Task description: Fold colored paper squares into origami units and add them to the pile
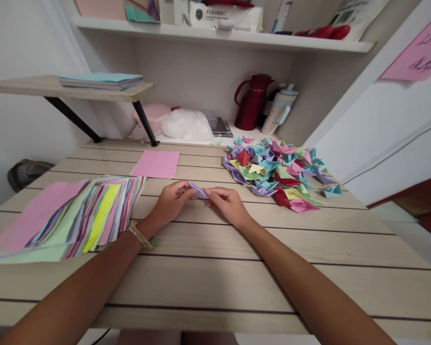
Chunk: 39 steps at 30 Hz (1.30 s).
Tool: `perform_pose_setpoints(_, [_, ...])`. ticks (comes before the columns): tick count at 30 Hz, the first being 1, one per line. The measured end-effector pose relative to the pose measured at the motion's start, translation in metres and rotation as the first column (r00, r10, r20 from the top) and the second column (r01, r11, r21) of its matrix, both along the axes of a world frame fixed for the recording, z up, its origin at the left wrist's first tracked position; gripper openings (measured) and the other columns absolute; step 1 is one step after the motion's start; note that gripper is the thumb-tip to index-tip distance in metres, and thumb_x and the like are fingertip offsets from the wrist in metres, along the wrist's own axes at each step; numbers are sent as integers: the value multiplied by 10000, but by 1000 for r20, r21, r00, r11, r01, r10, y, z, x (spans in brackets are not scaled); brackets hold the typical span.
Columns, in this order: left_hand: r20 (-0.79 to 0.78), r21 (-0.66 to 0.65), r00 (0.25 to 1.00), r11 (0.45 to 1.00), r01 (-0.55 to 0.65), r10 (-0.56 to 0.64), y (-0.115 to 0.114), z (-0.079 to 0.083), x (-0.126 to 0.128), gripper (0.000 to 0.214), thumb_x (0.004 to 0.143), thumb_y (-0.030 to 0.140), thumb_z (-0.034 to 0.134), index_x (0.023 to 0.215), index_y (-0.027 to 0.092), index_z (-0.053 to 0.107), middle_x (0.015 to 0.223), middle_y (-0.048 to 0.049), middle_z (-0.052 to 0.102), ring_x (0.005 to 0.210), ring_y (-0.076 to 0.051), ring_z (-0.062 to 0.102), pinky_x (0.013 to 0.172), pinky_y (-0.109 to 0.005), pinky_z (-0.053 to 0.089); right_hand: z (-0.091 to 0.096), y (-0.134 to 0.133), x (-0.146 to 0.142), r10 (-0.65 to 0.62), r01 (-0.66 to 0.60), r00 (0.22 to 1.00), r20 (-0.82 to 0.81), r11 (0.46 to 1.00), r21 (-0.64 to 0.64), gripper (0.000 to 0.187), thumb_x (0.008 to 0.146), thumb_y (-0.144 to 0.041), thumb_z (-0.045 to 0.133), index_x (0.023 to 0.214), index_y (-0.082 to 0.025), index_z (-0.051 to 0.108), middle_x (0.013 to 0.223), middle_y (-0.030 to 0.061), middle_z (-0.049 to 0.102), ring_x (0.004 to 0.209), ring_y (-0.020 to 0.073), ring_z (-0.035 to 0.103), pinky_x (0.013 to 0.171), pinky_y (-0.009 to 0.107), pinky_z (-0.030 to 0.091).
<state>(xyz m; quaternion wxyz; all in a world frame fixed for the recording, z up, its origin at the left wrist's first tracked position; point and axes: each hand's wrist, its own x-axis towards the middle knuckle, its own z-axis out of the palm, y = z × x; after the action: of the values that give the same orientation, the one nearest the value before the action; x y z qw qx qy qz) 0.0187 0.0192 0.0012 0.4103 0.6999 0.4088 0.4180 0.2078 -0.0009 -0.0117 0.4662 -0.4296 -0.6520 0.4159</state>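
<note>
Between my two hands, a small folded piece of purple paper (198, 190) is held just above the slatted table. My left hand (174, 201) pinches its left end between thumb and fingers. At its right end, my right hand (227, 203) grips it the same way, fingertips partly hiding the paper. To the right lies a heap of folded paper boats (269, 165) in many colours. A single pink square sheet (157, 164) lies flat beyond my left hand. Left of my forearm, a fanned stack of coloured paper sheets (104, 211) spreads over the table.
A small raised wooden shelf (21, 86) on black legs bears a stack of paper (100, 80) at the back left. Behind the table stand a dark red jug (252, 103), a pale bottle (278, 110) and a white plastic bag (187, 124). A white shelf (215, 36) crosses above.
</note>
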Motion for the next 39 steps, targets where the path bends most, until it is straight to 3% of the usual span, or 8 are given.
perform_pose_setpoints(12, [34,-21,999,1000,16,-15,-3,2,3,182,809,347,616,820,165,608,764,-18,669,712,-146,629,664,-243,498,-2,4,1,101,-111,988,-113,991,-77,328,825,-445,582,963,-178,712,791,42,696,640,132,607,661,278,496])
perform_pose_setpoints(19, [69,-22,997,999,24,-22,0,-6,2,248,798,366,629,943,169,586,781,-11,621,727,-139,598,674,-244,485,-2,-1,-1,48,-45,997,68,998,-34,301,826,-288,540,1090,-175,630,668,-3,656,580,118,590,598,231,447])
perform_pose_setpoints(24, [65,-25,992,994,108,-107,-4,-5,3,275,810,342,632,1012,173,554,713,23,556,674,-111,556,649,-224,448,3,-6,-2,11,-39,964,266,994,102,287,777,-237,577,1046,-203,670,602,-40,608,533,94,524,536,196,380])
perform_pose_setpoints(28, [115,-54,982,986,156,-149,-7,-2,5,307,804,336,645,1029,176,511,750,17,573,722,-114,578,686,-231,452,5,-8,-3,-47,7,963,264,989,149,317,807,-186,504,1049,-209,707,614,-22,639,496,99,512,505,203,374])
perform_pose_setpoints(33, [157,-122,970,971,208,-188,-6,0,5,358,794,361,656,1045,177,479,802,-6,620,774,-130,625,759,-269,477,4,-8,-4,-144,76,968,205,948,309,371,783,-108,490,1033,-242,730,784,21,713,682,153,625,672,262,481])
perform_pose_setpoints(39, [138,-131,980,978,164,-146,-3,-4,5,419,724,323,728,1057,169,525,768,6,631,750,-130,629,746,-273,494,3,-5,-3,-17,-47,983,180,938,344,387,806,-129,512,1121,-274,682,1075,52,686,980,184,630,836,321,503])
